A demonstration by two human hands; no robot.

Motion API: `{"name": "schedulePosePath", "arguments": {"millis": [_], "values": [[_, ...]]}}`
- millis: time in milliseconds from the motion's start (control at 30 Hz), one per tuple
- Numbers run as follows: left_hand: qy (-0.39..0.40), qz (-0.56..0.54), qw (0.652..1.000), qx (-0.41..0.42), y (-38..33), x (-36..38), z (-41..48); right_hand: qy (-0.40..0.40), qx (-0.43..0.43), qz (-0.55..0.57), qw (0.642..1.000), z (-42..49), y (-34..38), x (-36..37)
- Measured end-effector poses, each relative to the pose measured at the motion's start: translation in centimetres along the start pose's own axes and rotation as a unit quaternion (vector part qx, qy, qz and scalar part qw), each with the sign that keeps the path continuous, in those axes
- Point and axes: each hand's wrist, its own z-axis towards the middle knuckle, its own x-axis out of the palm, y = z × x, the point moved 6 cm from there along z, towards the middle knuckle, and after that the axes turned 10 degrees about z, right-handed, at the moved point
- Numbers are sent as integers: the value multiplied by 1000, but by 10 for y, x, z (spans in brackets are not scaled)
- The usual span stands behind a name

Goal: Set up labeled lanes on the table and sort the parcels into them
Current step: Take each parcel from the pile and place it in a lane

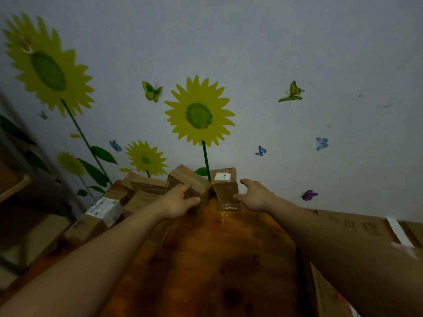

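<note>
Pale grey wall (pixel 297 65) fills most of the view, dotted with yellow sunflower decals (pixel 199 113) and small blue, green and purple butterflies. Below it a glossy orange-brown wooden surface (pixel 217 259) runs away from the person to meet the wall. Flattened cardboard (pixel 354 227) with a strip of white tape lies off the right edge of the surface.

Parcels crowd the far left corner of the surface in a loose heap. A long box with a white printed label (pixel 100 213) lies nearest the left edge, with brown padded packets behind it. A brown carton (pixel 192 179) sits tilted at the right end of the heap. Just beside it, a padded brown envelope (pixel 225 191) with a small white label leans against the wall.

Both bare arms reach forward. The left grip (pixel 178 202) is released. Its fingers are stretched out and rest against the near face of the brown carton. The right grip (pixel 255 195) is also released and loosely cupped. Its thumb touches the right edge of the envelope, and it holds nothing.
</note>
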Motion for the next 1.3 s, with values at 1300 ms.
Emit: {"name": "schedulePosePath", "arguments": {"millis": [1300], "values": [[55, -415, 908, 9, -21, 47, 61, -165, 11, 291, 942, -26, 5, 29]]}}
